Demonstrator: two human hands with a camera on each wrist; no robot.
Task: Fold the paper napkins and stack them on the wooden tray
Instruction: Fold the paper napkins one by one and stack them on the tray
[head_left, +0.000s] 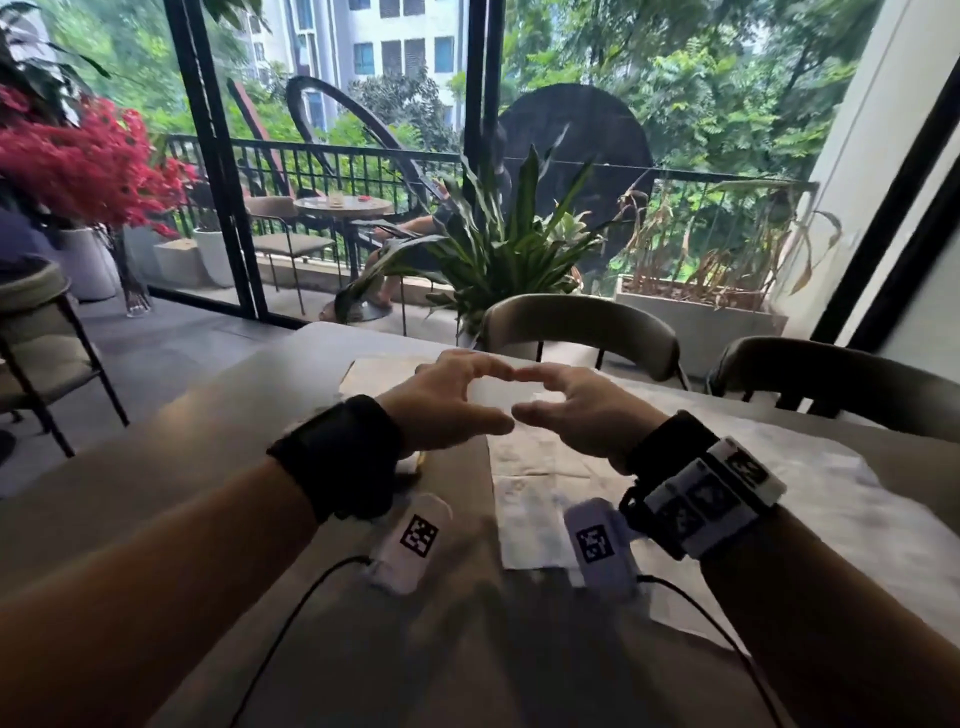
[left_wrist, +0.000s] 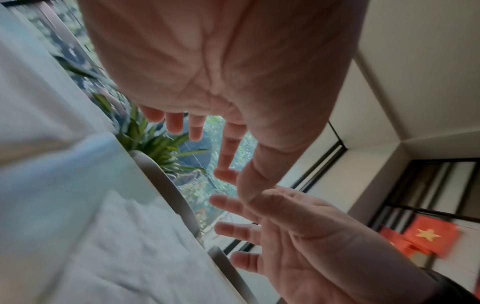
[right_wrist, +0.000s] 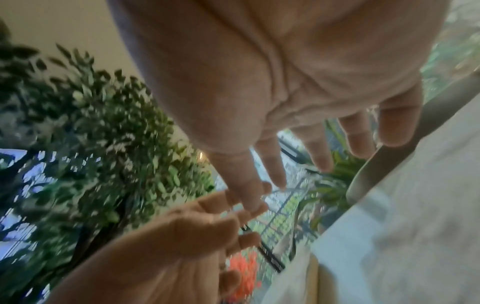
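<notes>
Both forearms reach over the table (head_left: 208, 441); the left hand (head_left: 447, 410) and right hand (head_left: 582, 415) hover with spread fingers, holding nothing. Unfolded paper napkins (head_left: 535, 499) lie just under the right wrist. They look thin, soft and light, easy to tear, so pinch a corner gently.

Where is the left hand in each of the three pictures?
Head: left hand at the middle, left of the right hand, fingertips nearly meeting.
Left wrist: it fills the top, palm facing the camera.
Right wrist: lower left.
Shared landmark: the green spiky plant.
</notes>
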